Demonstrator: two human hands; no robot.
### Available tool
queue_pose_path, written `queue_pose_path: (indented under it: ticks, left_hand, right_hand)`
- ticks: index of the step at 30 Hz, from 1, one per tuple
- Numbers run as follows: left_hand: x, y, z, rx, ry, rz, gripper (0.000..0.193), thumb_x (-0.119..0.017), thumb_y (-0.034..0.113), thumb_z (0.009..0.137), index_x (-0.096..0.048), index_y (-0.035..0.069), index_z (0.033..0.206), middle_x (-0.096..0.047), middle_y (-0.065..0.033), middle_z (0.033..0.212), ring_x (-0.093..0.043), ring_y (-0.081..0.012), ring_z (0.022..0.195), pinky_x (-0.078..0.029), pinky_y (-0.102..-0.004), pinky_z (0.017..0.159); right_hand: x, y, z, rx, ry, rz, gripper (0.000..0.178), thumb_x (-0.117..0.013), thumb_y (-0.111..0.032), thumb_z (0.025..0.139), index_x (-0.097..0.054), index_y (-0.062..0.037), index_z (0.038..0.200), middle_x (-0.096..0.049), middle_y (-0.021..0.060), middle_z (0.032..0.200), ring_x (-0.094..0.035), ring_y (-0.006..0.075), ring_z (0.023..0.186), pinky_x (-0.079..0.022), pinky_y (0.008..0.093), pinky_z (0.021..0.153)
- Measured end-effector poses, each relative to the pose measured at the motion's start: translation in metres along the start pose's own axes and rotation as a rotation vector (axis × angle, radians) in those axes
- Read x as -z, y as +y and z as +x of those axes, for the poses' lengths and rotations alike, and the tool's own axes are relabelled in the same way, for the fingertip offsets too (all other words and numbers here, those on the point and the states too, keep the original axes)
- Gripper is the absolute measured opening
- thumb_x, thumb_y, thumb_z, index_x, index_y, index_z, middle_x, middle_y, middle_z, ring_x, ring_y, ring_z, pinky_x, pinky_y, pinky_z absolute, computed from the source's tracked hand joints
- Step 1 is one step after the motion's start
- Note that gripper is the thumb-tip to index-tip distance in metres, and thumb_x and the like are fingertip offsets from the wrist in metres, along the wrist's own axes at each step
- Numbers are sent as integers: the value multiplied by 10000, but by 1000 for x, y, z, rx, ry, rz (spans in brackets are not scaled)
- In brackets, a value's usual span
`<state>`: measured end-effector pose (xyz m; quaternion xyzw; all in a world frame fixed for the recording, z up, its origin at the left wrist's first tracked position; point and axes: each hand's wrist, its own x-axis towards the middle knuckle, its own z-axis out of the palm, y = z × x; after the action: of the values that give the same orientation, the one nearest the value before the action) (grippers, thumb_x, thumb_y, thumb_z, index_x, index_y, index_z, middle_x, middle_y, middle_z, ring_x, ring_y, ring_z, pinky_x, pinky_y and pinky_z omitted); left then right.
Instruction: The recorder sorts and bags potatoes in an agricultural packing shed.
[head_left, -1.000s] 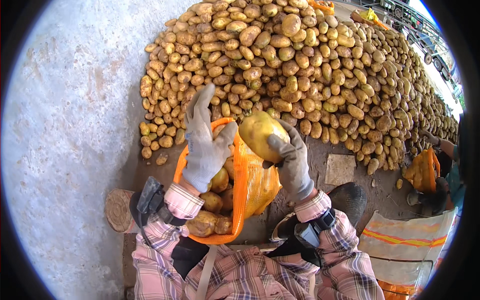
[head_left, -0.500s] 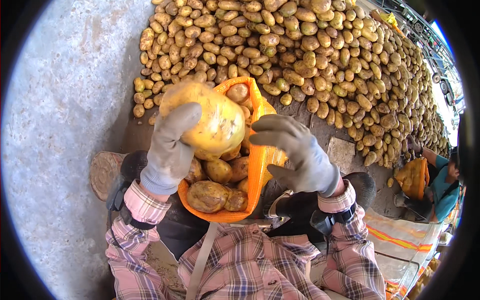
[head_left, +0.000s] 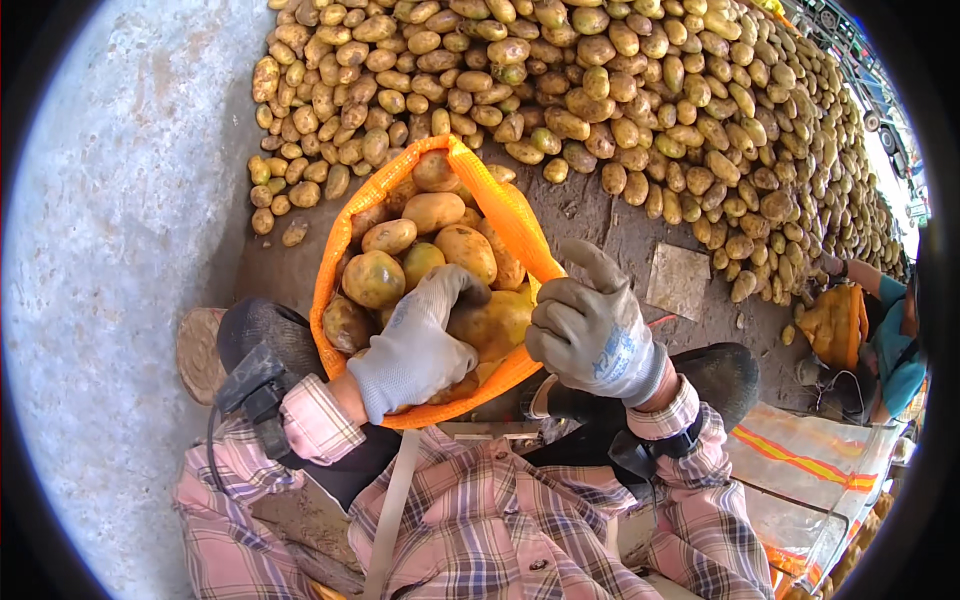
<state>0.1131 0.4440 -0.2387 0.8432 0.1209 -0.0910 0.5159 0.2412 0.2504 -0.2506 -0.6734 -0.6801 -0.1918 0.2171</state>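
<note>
A: Starting with the left hand (head_left: 415,335), doing what?

B: Reaching down into the orange mesh bag (head_left: 505,215) in a grey glove, bent over at the wrist, with fingers crooked at the upper left of a large potato (head_left: 500,325) and thumb spread away toward its lower left

A: Gripping it firmly, or merely resting there?

B: Can't tell; apparently touching it, at least

A: And with the right hand (head_left: 600,330)?

B: Closed on the bag's rim, at the right side of the opening; gloved in grey too, with index finger hooked up and away from the others, the rest folded in toward the palm, and thumb hard to make out

A: Bringing the forearms in from where?

B: From the lower edge, in pink plaid cuffs (head_left: 322,420), angled inward from either side toward the bag, with a dark strapped device (head_left: 255,385) by the left wrist

A: And finding the large potato where, exactly?

B: Inside the bag, toward the right and near the rim closest to the body, between both hands, next to smaller potatoes (head_left: 465,252)

A: Seeing what beyond the bag?

B: A broad heap of potatoes (head_left: 600,100) on the ground, plus a flat square slab (head_left: 678,280) beyond the right hand

A: Noticing anyone else?

B: Yes, another person (head_left: 897,372) at far right, beside a second orange bag (head_left: 835,322), well apart from these hands
</note>
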Motion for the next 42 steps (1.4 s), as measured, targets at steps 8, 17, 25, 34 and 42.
queue_pose_path:
  ticks: [8,17,25,34,42]
  left_hand:
    - [3,29,22,9,-305,643,716,-716,199,771,-468,57,1427,-585,-243,1251,-590,-433,1135,-506,-443,926]
    - [-5,36,77,-59,-716,734,465,-722,210,741,-628,9,1150,-687,-231,1116,-659,-388,1059,-523,-437,894]
    - [3,4,36,-321,-620,837,531,-631,187,837,-473,9,1311,-544,-242,1301,-617,-416,1100,-503,-460,931]
    - [0,21,38,-77,-716,1030,382,-607,266,861,-606,12,1147,-645,-245,1137,-668,-393,987,-536,-476,852]
    - [46,36,41,-241,-662,636,657,-619,404,886,-447,-11,1367,-605,-273,1240,-621,-413,1122,-510,-458,939]
  right_hand:
    - [7,2,6,-6,14,-3,98,-653,-160,630,-555,-160,638,-509,-12,620,-608,160,717,-483,446,985]
    - [5,11,0,-22,3,4,98,-662,-148,677,-570,-171,651,-526,-19,628,-623,157,736,-461,428,1011]
    - [0,2,-5,-29,120,42,115,-658,-140,641,-572,-165,714,-559,-26,704,-632,154,766,-451,541,1061]
    - [5,10,11,18,-43,-5,130,-667,-180,656,-606,-153,768,-584,-13,754,-634,181,789,-467,516,1039]
    - [30,51,20,-9,-153,433,486,-757,-168,708,-621,-162,1174,-627,76,1150,-625,263,1097,-508,462,960]
